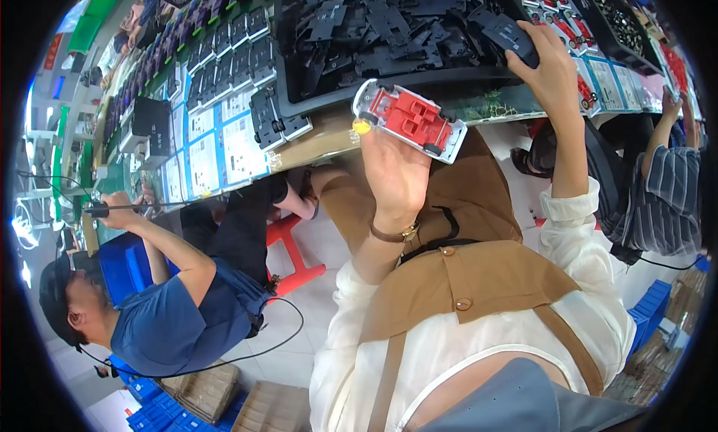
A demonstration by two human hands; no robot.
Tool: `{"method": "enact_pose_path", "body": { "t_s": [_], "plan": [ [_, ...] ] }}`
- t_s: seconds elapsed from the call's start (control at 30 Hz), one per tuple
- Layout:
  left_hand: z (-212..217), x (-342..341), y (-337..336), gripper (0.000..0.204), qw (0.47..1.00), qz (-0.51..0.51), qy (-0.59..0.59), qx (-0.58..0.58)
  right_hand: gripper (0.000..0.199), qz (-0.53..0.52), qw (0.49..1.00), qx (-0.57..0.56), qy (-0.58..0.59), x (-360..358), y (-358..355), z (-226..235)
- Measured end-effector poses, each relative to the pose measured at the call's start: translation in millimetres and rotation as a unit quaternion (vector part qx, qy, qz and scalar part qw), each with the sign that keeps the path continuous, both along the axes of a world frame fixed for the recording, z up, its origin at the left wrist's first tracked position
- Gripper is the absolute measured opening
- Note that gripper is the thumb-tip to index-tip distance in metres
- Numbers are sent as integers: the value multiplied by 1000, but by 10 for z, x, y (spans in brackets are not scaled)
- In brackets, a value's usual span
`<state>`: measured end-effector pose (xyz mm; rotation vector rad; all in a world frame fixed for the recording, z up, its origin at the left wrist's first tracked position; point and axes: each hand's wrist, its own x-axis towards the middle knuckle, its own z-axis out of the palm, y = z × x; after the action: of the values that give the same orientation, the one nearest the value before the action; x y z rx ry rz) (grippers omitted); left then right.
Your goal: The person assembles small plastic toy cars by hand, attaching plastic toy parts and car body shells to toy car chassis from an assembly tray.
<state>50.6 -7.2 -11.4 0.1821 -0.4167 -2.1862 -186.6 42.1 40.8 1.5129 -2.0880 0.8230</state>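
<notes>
My left hand (398,174) is raised in front of the table edge, palm up, holding a toy car body (411,118) with a white shell and red seats. The car lies tilted across my fingers, its open side facing up. Something yellow covers one fingertip at the car's end. My right hand (550,69) reaches to the right end of a black tray (292,96). Thumb and fingers there grip a black plastic car base plate (508,37). Beneath and beside it, the tray is heaped with similar black base plates (389,32).
Left of the tray, rows of black-based toy cars (232,66) stand on printed sheets (217,152). Red car parts (550,21) and a black bin of small parts (621,21) lie to the right. One co-worker (164,297) sits left, another (666,193) right. A red stool (288,256) stands below.
</notes>
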Motion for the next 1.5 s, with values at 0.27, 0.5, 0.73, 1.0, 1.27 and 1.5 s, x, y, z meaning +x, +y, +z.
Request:
{"method": "enact_pose_path", "body": {
  "t_s": [0.27, 0.5, 0.73, 1.0, 1.27, 1.5],
  "plan": [
    [48, -70, 37, 61, 1000, 1, -10, 2, 36, 35, 997, -37, -64, 63, 261, 121],
    [22, -35, 44, 60, 1000, 18, -11, -7, 46, 244, 941, -56, -228, 799, 297, 5],
    [74, -84, 81, 57, 996, 51, -50, -48, 54, 271, 945, -60, -174, 1085, 168, -104],
    [28, -105, 105, 35, 986, 95, -102, -87, 55, 267, 947, -29, -173, 1178, 110, -174],
    [-34, -122, 90, 31, 973, 134, -155, -103, 56, 274, 947, -36, -165, 1188, 87, -233],
    [32, -136, 88, 35, 973, 142, -132, -122, 35, 265, 774, 6, -575, 1191, 132, -441]
  ]
}}
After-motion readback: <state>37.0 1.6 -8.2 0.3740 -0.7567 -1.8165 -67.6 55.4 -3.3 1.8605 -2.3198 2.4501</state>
